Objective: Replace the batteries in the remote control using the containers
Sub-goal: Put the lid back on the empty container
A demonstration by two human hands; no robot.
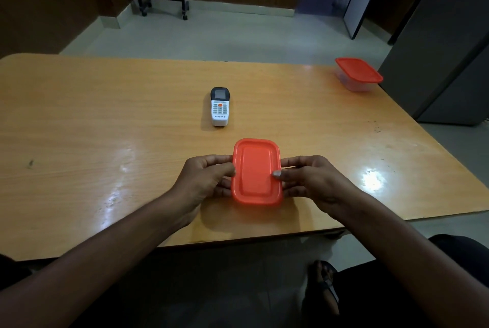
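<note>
Both the left hand [205, 178] and right hand [311, 179] grip the sides of the near orange-lidded container [255, 172] on the table [105, 129], the remote control [220, 106] lying just beyond it and a second lidded container [357, 73] at the far right corner.

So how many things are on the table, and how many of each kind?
Orange-lidded containers: 2, one held between the left hand and right hand near the front edge, one at the far right corner
Remote controls: 1, the white Voltas remote lying face up in the middle
Total: 3 things on the wooden table
</note>
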